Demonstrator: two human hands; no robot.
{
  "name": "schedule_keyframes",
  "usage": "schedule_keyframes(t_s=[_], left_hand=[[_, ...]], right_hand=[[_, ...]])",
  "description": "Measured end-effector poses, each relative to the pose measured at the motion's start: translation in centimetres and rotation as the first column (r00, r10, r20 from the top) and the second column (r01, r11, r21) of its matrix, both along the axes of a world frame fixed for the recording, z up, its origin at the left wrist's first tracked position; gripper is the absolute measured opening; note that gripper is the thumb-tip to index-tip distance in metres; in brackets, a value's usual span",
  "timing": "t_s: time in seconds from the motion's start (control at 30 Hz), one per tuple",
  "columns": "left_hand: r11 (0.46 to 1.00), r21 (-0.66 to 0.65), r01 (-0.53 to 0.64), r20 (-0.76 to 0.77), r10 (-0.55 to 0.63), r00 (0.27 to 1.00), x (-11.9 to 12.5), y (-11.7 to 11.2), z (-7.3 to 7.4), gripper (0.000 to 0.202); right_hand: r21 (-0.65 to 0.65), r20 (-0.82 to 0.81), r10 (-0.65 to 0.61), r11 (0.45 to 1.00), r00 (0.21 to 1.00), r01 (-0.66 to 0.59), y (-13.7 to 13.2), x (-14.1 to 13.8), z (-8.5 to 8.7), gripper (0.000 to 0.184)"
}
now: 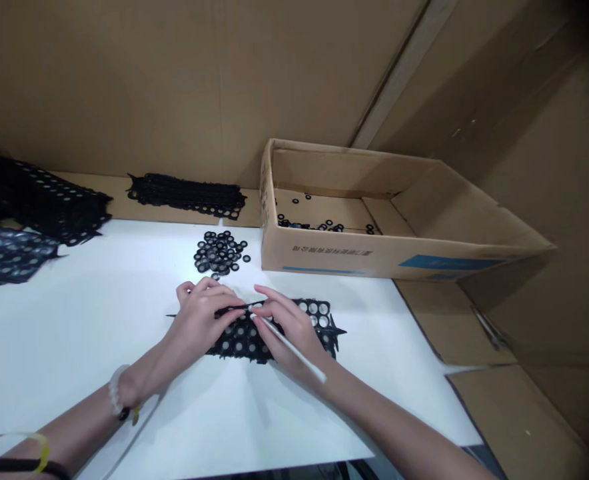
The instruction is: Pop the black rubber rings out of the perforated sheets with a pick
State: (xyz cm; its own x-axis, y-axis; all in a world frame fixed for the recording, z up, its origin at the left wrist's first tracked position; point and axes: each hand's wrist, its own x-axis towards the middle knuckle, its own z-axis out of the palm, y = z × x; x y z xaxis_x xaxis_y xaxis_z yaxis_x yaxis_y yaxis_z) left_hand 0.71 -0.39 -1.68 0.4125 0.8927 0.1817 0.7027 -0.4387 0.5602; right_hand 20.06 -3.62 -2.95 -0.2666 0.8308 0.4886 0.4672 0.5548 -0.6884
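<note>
A black rubber sheet (319,320) full of round holes lies flat on the white table (74,333). My left hand (202,317) presses down on the sheet's left part, fingers curled over its top edge. My right hand (287,327) holds a thin white stick (294,350) like a pen, its tip at the sheet near my left fingertips. A small heap of loose black rings (219,253) lies just beyond the sheet.
An open cardboard box (374,257) with a few black rings inside stands at the right. Stacks of black perforated sheets (34,200) lie at the far left, another pile (189,193) at the back. Cardboard walls surround the table.
</note>
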Motion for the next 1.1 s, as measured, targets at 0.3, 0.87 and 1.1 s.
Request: schedule_keyframes(t_s=[0.3,0.87,1.1], left_hand=[[0.946,-0.268,0.18,0.212,-0.124,0.969,0.0,0.3,0.7,0.019],[0.98,0.073,0.184,-0.158,-0.171,0.973,-0.4,0.2,1.7,0.026],[0.994,-0.015,0.105,0.197,-0.1,0.975,-0.7,0.4,1.8,0.032]], right_hand=[[-0.173,-0.064,-0.087,0.982,0.994,0.075,-0.5,-0.7,0.8,0.011],[-0.095,-0.096,-0.008,0.995,0.995,-0.001,-0.6,-0.3,0.7,0.01],[-0.351,-0.128,-0.168,0.93,0.977,0.113,-0.5,-0.1,1.1,0.007]])
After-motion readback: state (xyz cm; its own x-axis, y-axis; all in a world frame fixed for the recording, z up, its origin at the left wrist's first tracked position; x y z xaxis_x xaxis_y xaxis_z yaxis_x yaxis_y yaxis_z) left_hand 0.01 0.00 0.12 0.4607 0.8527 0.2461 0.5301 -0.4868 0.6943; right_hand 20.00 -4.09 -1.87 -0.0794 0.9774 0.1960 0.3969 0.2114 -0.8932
